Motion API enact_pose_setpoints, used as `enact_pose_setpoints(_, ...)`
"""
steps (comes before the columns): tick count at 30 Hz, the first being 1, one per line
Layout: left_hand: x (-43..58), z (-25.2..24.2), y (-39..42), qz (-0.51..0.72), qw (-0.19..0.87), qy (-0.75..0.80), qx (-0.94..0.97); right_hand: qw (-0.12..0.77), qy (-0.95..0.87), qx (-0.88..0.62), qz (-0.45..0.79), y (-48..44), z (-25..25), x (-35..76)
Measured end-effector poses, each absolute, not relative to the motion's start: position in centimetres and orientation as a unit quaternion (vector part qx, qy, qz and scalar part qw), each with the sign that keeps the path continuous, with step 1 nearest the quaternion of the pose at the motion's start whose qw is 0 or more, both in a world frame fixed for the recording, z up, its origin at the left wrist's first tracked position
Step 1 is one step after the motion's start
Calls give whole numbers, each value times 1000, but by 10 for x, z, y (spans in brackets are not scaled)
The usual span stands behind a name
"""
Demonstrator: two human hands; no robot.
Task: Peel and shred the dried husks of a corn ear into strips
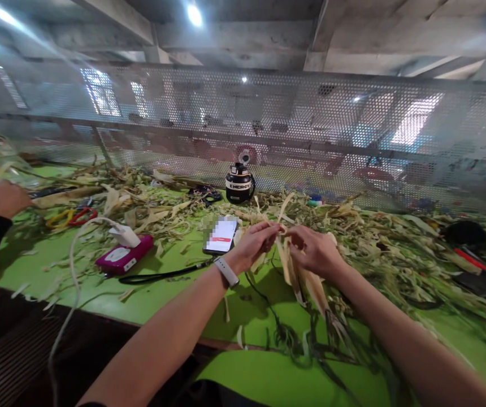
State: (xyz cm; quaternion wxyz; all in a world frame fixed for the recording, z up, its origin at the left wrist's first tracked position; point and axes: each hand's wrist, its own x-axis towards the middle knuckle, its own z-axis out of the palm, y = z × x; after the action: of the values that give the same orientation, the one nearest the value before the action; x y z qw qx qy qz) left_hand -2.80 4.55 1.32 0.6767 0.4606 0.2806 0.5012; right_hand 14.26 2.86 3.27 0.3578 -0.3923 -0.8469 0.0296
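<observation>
step: dry leaf strips (298, 280) are pinched by left hand (254, 243) and right hand (317, 251) over the green table (175, 265) | next: a tight, steady pinch seems needed

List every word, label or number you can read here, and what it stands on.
"ENERGY": white letters on the black bottle at the back of the green table.
Phone screen: blurred, unreadable.
Pink power bank: pale label too small to read.
Dried leaf strips held by the left hand and right hand: no writing.
</observation>
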Motion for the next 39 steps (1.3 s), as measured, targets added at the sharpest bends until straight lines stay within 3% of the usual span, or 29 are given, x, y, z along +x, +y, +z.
enact_pose_setpoints(4, -29, 11, 44, 425, 694, 257, 522, 455, -713, -424, 323, 33, 41, 144)
enact_pose_setpoints(6, -27, 9, 42, 408, 689, 254, 543, 496, -653, -406, 403, 32, 41, 139)
enact_pose_setpoints(14, -21, 13, 39, 497, 606, 287, 550, 636, -508, -398, 423, 28, 28, 118)
enact_pose_setpoints(17, -23, 14, 39, 489, 612, 282, 553, 638, -512, -369, 442, 27, 32, 123)
enact_pose_setpoints(23, -31, 17, 30, 352, 709, 205, 576, 602, -398, -229, 653, 30, 43, 138)
enact_pose_setpoints(26, -30, 17, 26, 314, 717, 191, 592, 526, -416, -256, 696, 28, 44, 133)
enact_pose_setpoints(29, -28, 15, 24, 313, 718, 193, 591, 438, -500, -260, 700, 23, 43, 126)
enact_pose_setpoints(39, -25, 18, 16, 251, 743, 213, 583, 498, -498, -317, 635, 24, 28, 117)
